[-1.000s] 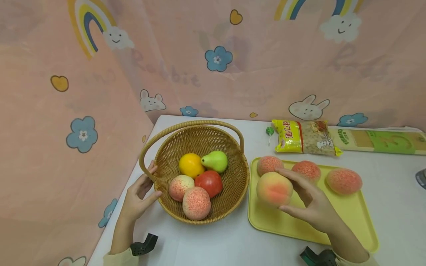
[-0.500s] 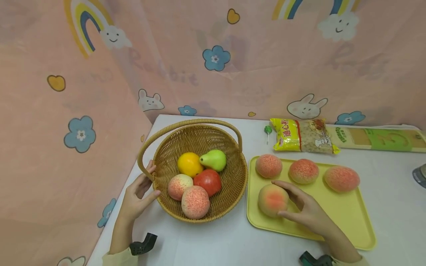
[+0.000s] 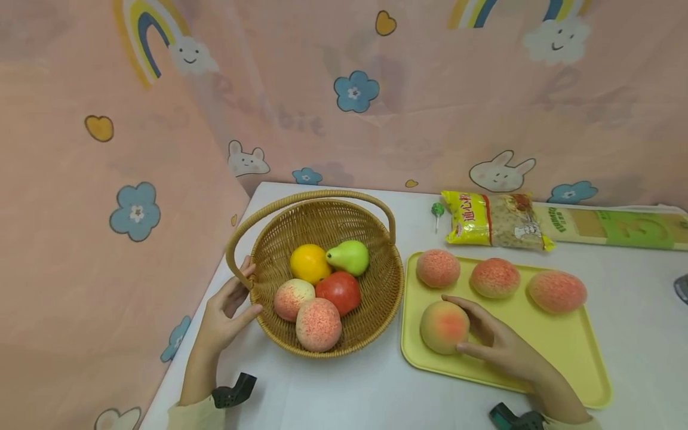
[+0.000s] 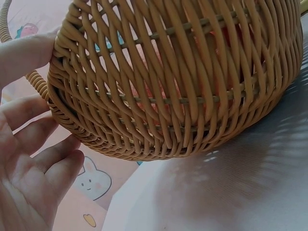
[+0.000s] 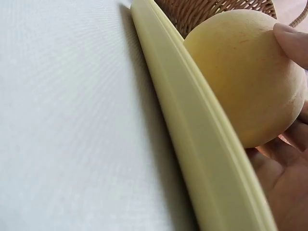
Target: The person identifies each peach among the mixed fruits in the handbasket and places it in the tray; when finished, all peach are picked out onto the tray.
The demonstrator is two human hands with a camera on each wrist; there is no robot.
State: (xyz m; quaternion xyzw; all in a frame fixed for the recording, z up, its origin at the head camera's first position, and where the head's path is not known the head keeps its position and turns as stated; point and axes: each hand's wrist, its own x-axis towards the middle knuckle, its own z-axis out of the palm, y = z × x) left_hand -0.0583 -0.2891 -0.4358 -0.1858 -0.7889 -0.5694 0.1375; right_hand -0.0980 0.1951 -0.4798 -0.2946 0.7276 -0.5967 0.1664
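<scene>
In the head view a wicker basket (image 3: 376, 310) with an arched handle holds a yellow-orange fruit (image 3: 310, 264), a green pear (image 3: 349, 258), a round red fruit (image 3: 340, 292) and two speckled peaches (image 3: 319, 325). My left hand (image 3: 223, 316) grips the basket's left rim near the handle's foot, thumb and fingers on either side in the left wrist view. On the yellow tray (image 3: 570, 364) my right hand (image 3: 505, 343) holds a smooth yellow-pink peach (image 3: 444, 326) by its right side. The right wrist view shows my thumb (image 5: 293, 45) against this peach, fingers partly hidden.
Three reddish peaches (image 3: 495, 278) line the tray's far side. Behind it lie a green lollipop (image 3: 438, 210), a yellow bag of pasta (image 3: 497, 220) and a long green-and-beige package (image 3: 618, 228). A patterned pink cloth (image 3: 408, 119) borders the white table (image 3: 322, 394).
My right hand has lowered the smooth peach from above the tray to the tray's near left part. The left hand has kept its place on the basket rim.
</scene>
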